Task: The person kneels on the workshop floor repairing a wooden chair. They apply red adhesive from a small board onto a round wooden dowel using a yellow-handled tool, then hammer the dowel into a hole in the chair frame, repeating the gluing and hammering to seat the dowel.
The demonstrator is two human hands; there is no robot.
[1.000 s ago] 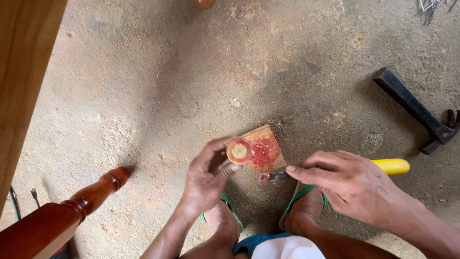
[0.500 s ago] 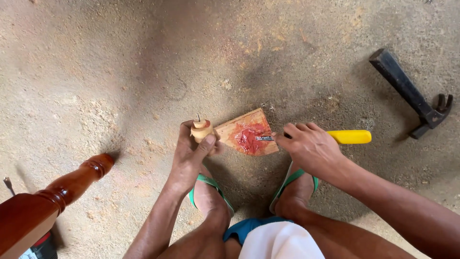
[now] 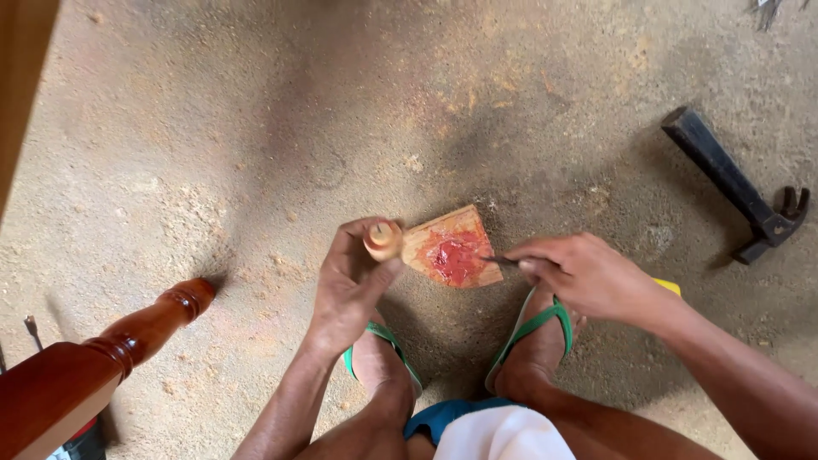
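Red paste sits on the wooden scrap (image 3: 452,249); your left hand (image 3: 354,281) pinches a small wooden knob (image 3: 383,241) beside it, your right hand (image 3: 588,277) closed around a yellow-handled tool (image 3: 503,261) touching the paste

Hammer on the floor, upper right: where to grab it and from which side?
Grip the hammer at mid-handle, coming from above. It lies flat on the sandy floor with the long dark handle running up-left, free of other things, and the claw head at the lower-right end. The handle is the straight bare stretch, so fingers should close across it; the claw end is awkward.
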